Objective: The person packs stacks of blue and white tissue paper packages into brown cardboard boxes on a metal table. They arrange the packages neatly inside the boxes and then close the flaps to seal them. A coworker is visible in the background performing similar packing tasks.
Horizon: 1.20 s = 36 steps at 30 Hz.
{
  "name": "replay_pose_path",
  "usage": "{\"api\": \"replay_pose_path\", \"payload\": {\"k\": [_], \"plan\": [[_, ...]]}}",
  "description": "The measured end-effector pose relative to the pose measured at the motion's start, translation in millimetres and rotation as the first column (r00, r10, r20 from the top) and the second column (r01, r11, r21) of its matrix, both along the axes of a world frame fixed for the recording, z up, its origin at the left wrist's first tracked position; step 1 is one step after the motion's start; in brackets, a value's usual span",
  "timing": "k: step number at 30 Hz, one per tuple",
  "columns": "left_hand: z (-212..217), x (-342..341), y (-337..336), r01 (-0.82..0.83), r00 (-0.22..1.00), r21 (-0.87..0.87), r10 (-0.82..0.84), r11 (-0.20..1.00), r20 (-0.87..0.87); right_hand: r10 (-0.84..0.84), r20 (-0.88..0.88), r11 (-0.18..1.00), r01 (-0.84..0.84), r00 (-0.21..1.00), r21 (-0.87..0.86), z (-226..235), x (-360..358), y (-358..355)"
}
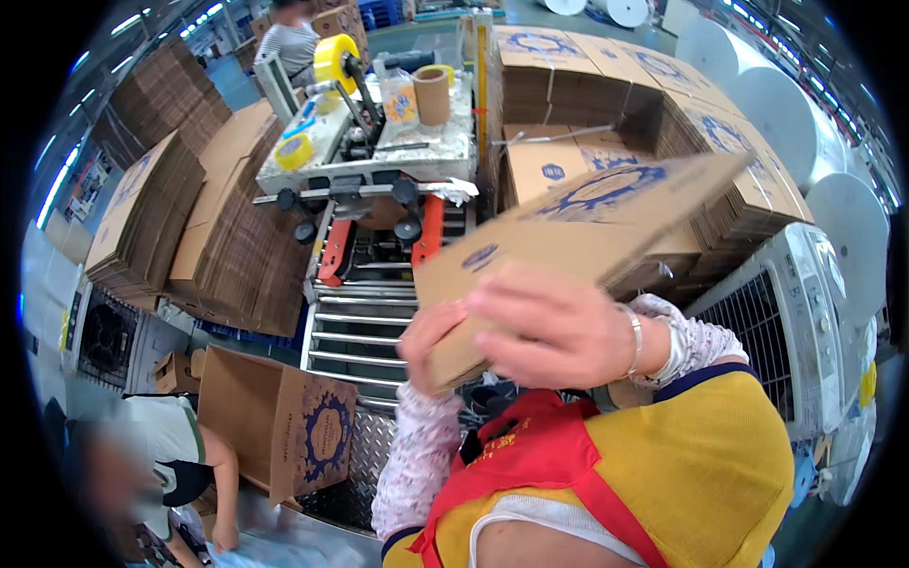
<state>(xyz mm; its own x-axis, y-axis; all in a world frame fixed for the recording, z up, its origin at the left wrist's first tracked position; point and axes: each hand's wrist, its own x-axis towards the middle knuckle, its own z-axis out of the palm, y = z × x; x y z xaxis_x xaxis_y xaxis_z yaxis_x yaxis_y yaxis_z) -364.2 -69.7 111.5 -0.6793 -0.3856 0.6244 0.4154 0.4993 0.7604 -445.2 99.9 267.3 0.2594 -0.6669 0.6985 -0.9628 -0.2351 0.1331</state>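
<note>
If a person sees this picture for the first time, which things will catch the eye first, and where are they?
In the centre, the left hand and the right hand hold a flat folded cardboard box with a blue emblem, raised above a roller conveyor. Behind it, at the top centre, a taping machine carries a yellow tape roll. Tall stacks of flattened cartons stand at the left.

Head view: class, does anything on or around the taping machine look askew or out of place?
Yes. A flattened carton, gripped by the left hand and right hand, tilts up to the right. Loose tape rolls and a cardboard tube clutter the machine top.
</note>
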Motion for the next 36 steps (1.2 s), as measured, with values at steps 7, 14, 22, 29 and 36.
{"api": "replay_pose_path", "payload": {"k": [7, 14, 22, 29, 36], "plan": [[37.7, 172.4, -42.3, -0.476, 0.780, 0.472, 0.604, 0.742, -0.163, -0.227, 0.416, 0.878, 0.370, 0.881, -0.304, -13.2, -36.6, -28.7], [-14.4, 305.2, 32.3, -0.760, 0.608, 0.352, 0.789, 0.547, 0.087, 0.006, 0.984, 0.997, -0.083, 0.179, 0.009, -123.5, -63.1, -161.3], [26.9, 290.3, 72.5, -0.146, 0.863, 0.657, -0.229, 0.740, 0.450, -0.405, 0.914, 0.865, -0.309, 0.030, 0.394, -149.8, 7.1, -231.6], [-8.7, 274.2, 55.7, -0.320, 0.876, 0.620, -0.025, 0.717, 0.481, -0.483, 0.875, 0.582, -0.761, -0.040, 0.286, -179.1, 1.8, -245.9], [15.4, 321.0, 34.1, -0.577, 0.456, -0.175, 0.492, 0.798, 0.742, -0.494, 0.728, 0.362, -0.649, 0.475, 0.669, -153.7, -47.5, -221.6]]}}
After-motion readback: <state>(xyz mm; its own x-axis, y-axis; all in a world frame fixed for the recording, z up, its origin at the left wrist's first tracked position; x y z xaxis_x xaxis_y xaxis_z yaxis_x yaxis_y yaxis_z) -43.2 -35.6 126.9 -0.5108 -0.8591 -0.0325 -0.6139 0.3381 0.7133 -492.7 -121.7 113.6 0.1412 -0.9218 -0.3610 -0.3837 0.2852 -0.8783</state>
